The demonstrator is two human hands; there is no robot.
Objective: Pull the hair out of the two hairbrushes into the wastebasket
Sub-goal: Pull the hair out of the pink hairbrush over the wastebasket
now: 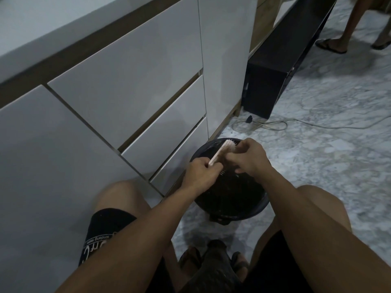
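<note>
Both hands (222, 163) grip hairbrush (222, 149) over wastebasket (249, 215).

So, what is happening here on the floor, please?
A person sits low in front of white drawers and cleans a hairbrush over a dark round wastebasket. The left hand grips the light-coloured handle, and the right hand works with curled fingers at the bristle side. The brush is held directly above the basket's opening. A second brush cannot be made out clearly. Another person's feet show at the far right.
</note>
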